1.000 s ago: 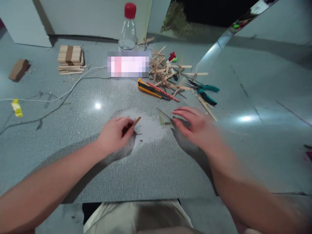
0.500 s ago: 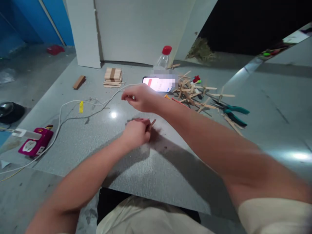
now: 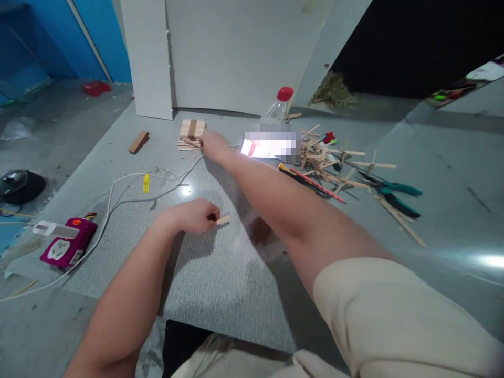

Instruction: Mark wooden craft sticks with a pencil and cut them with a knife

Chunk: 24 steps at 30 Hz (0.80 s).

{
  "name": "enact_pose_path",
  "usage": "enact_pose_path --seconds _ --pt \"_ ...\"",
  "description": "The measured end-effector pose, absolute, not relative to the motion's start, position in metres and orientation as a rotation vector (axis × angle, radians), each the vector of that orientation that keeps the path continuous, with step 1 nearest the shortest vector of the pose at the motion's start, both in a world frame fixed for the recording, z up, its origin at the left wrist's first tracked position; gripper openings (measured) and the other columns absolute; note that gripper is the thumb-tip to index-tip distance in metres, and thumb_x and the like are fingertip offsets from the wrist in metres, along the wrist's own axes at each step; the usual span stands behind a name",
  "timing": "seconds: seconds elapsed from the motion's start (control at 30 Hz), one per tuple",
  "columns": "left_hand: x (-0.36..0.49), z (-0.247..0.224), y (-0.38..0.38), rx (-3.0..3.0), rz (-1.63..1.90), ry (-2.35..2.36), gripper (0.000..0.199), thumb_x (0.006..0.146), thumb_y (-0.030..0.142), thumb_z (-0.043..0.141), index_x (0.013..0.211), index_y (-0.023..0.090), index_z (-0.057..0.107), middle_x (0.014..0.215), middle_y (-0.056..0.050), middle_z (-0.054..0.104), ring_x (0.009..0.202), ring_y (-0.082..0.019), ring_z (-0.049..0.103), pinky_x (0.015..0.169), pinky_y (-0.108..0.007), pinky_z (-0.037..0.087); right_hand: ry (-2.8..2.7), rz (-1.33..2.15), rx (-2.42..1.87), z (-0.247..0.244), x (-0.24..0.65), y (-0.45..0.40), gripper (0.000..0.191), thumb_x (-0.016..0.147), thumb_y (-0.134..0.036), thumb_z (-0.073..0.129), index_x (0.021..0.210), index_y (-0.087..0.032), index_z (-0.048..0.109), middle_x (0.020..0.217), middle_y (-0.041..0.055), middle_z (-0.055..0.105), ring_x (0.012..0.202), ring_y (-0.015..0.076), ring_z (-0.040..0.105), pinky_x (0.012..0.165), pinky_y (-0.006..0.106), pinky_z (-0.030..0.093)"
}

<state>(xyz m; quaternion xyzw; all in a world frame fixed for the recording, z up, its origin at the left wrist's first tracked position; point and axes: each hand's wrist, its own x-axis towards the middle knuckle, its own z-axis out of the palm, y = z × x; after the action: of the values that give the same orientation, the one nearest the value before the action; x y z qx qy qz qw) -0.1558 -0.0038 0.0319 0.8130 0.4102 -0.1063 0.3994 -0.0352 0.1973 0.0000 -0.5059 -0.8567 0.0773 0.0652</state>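
Observation:
My left hand point(image 3: 196, 216) is closed low over the middle of the table, and the pale end of a wooden stick point(image 3: 223, 220) sticks out to the right of its fingers. Farther back, my right hand point(image 3: 214, 146) pinches the end of a popsicle stick point(image 3: 192, 142) beside the bundle of popsicle sticks point(image 3: 188, 128). That bundle has a brown band, and a few loose sticks lie along its front. The fingertips of both hands are partly hidden.
A lit phone point(image 3: 268, 147) leans before a red-capped bottle point(image 3: 279, 109). To the right are crossed sticks point(image 3: 315, 157), a cutter point(image 3: 293, 178) and green-handled pliers point(image 3: 397, 194). A white cable point(image 3: 114, 184) runs to a purple power socket point(image 3: 71, 242); a brown block point(image 3: 139, 142) lies left.
My right hand has reached forward to the stick bundle and now pinches a stick there. My left hand has shifted left and slightly down, still holding its stick. The view has tilted a little.

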Motion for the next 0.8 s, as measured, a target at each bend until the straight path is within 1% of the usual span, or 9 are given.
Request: enact_pose_path --seconds 0.17,0.37,0.6,0.63,0.67,0.7,0.73,0.77,0.8 --pt "-0.156 0.031 0.002 2.005 -0.168 1.092 0.038 0.101 0.041 0.066 0.129 0.016 0.063 0.128 -0.010 0.066 0.111 -0.023 0.068 0.095 -0.045 0.061 -2.549 0.210 -1.592 0.003 -0.042 0.197 0.039 0.101 -0.039 0.067 0.134 -0.018 0.062 0.135 0.0110 0.065 0.114 0.0254 0.068 0.096 0.048 0.060" --pt "-0.156 0.031 0.003 1.932 -0.056 1.100 0.038 0.101 0.041 0.067 0.129 0.016 0.063 0.129 -0.010 0.066 0.111 -0.023 0.068 0.095 -0.045 0.061 -2.585 0.205 -1.523 0.014 -0.045 0.192 0.038 0.101 -0.040 0.067 0.133 -0.019 0.062 0.135 0.0108 0.064 0.114 0.0253 0.068 0.096 0.047 0.060" --pt "-0.147 0.020 -0.002 1.769 0.150 1.066 0.035 0.101 0.040 0.066 0.127 0.015 0.063 0.120 -0.008 0.068 0.100 -0.020 0.069 0.086 -0.039 0.063 -2.455 0.199 -1.411 0.034 -0.033 0.161 0.039 0.101 -0.040 0.067 0.133 -0.018 0.062 0.134 0.0106 0.065 0.114 0.0258 0.068 0.095 0.047 0.061" --pt "-0.142 0.017 -0.004 1.750 0.197 1.068 0.033 0.101 0.038 0.067 0.125 0.015 0.064 0.117 -0.007 0.069 0.096 -0.018 0.070 0.083 -0.037 0.063 -2.414 0.200 -1.393 0.039 -0.026 0.150 0.038 0.102 -0.040 0.066 0.132 -0.018 0.062 0.130 0.0101 0.066 0.110 0.0243 0.069 0.093 0.046 0.061" --pt "-0.135 0.015 -0.006 1.732 0.248 1.073 0.030 0.101 0.034 0.068 0.123 0.015 0.063 0.113 -0.007 0.069 0.091 -0.017 0.070 0.079 -0.034 0.063 -2.377 0.205 -1.371 0.044 -0.016 0.137 0.032 0.106 -0.029 0.057 0.134 -0.014 0.060 0.120 0.0127 0.071 0.103 0.0237 0.069 0.091 0.042 0.059" --pt "-0.128 0.013 -0.009 1.717 0.306 1.082 0.027 0.099 0.028 0.069 0.121 0.014 0.062 0.110 -0.006 0.069 0.085 -0.015 0.070 0.075 -0.031 0.062 -2.344 0.210 -1.341 0.048 -0.003 0.121 0.032 0.107 -0.020 0.047 0.136 -0.014 0.058 0.110 0.0114 0.074 0.096 0.0216 0.069 0.089 0.038 0.057" --pt "-0.120 0.010 -0.013 1.702 0.364 1.090 0.026 0.096 0.020 0.069 0.120 0.015 0.060 0.109 -0.005 0.070 0.080 -0.013 0.070 0.072 -0.028 0.061 -2.314 0.212 -1.310 0.052 0.013 0.102 0.034 0.105 -0.015 0.042 0.136 -0.015 0.057 0.101 0.0082 0.074 0.089 0.0195 0.069 0.087 0.034 0.056" --pt "-0.112 0.008 -0.016 1.687 0.414 1.095 0.031 0.093 0.014 0.068 0.121 0.016 0.057 0.109 -0.005 0.070 0.078 -0.012 0.071 0.070 -0.027 0.060 -2.267 0.212 -1.277 0.055 0.032 0.081 0.033 0.102 -0.013 0.043 0.129 -0.018 0.061 0.095 0.0057 0.074 0.083 0.0184 0.067 0.084 0.033 0.055" --pt "-0.104 0.006 -0.020 1.673 0.457 1.093 0.038 0.091 0.011 0.068 0.126 0.018 0.053 0.109 -0.005 0.071 0.077 -0.011 0.072 0.069 -0.025 0.060 -2.221 0.204 -1.261 0.056 0.053 0.058 0.029 0.100 -0.013 0.044 0.118 -0.019 0.066 0.088 0.0042 0.073 0.079 0.0180 0.066 0.080 0.033 0.055"
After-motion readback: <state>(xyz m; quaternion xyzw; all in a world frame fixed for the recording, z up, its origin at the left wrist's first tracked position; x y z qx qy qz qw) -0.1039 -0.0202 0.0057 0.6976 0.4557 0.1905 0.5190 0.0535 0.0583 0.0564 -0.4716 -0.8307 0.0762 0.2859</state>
